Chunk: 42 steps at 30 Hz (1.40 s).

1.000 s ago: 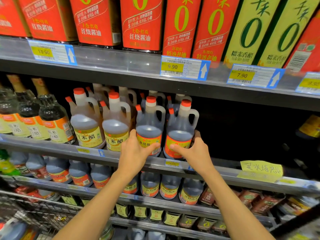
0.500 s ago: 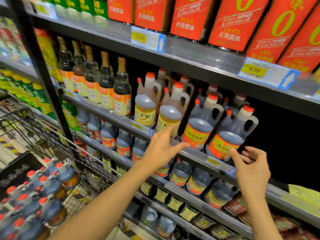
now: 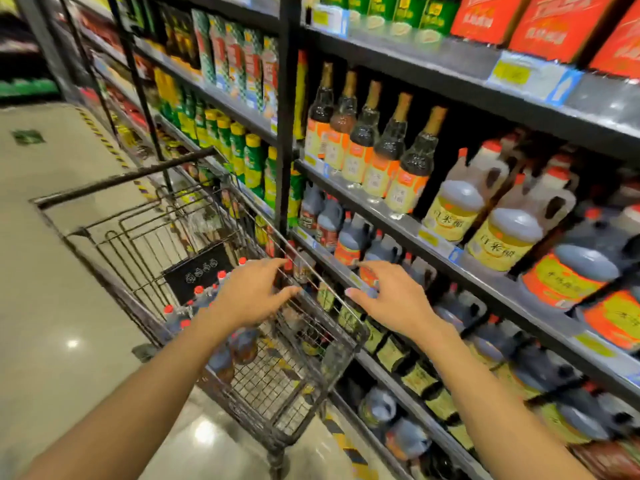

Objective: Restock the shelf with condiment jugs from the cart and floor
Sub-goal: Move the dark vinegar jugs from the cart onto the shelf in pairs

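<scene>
A: Hands first?
B: Left hand [image 3: 251, 294] hangs over the cart [image 3: 332, 362], fingers loosely spread, grasping nothing. Right hand [image 3: 391, 299] just beside it, above the cart's shelf-side rim, fingers relaxed, also released.
A: Jugs?
B: Red-capped jugs in the cart [image 3: 202, 301] sit below and behind the left hand, partly hidden by the forearm. More dark jugs on the lower shelf row [image 3: 349, 245] just beyond the right hand's fingertips.
A: Further out?
B: Up and right of the right hand, yellow-label jugs [image 3: 460, 206] on the shelf [image 3: 433, 237], then orange-label jugs [image 3: 571, 271] to their right. Tall glass bottles [image 3: 388, 150] stand left of the yellow ones on the same shelf. Red cartons [image 3: 554, 26] on the top level. Blurry overall; label text unreadable.
A: Floor?
B: Pale floor [image 3: 52, 271], left of the left hand.
</scene>
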Each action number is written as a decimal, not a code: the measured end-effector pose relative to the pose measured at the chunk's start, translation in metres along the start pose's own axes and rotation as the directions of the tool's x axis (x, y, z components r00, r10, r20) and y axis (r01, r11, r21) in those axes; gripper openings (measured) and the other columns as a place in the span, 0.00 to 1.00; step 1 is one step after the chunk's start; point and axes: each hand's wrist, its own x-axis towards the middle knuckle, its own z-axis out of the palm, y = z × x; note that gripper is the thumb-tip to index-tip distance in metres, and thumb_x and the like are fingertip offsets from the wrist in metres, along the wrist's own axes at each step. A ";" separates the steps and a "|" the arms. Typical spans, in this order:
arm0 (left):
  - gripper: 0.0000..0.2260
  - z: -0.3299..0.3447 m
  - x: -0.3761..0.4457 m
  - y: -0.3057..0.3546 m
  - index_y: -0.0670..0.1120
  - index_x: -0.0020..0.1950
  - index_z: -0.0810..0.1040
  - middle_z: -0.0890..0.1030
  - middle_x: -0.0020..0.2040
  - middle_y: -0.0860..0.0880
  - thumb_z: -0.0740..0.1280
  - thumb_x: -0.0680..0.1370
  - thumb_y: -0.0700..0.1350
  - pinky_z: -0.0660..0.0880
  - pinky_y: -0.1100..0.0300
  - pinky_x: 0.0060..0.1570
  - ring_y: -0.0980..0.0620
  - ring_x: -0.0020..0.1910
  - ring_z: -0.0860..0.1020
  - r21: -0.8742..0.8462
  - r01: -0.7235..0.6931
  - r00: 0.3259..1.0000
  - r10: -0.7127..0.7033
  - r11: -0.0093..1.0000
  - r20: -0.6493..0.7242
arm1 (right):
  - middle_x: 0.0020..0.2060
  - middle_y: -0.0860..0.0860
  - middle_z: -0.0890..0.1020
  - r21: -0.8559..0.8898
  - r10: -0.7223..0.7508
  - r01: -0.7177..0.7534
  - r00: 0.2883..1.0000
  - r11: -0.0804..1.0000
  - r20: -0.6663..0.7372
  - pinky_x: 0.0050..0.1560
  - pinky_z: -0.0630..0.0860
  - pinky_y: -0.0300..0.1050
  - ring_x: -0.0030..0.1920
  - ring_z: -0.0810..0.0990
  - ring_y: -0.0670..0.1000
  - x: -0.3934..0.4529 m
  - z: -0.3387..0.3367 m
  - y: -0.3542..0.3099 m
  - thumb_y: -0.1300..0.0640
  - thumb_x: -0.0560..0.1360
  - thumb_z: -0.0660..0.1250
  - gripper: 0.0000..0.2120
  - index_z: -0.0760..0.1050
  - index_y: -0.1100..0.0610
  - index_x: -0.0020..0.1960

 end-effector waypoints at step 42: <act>0.17 0.228 0.042 -0.233 0.42 0.67 0.75 0.75 0.67 0.40 0.63 0.81 0.48 0.75 0.50 0.59 0.39 0.66 0.76 0.240 0.724 0.451 -0.707 0.647 0.545 | 0.65 0.56 0.77 0.149 -0.541 0.711 0.364 0.688 0.758 0.60 0.76 0.56 0.65 0.76 0.60 0.288 0.420 -0.089 0.57 0.76 0.68 0.22 0.72 0.54 0.69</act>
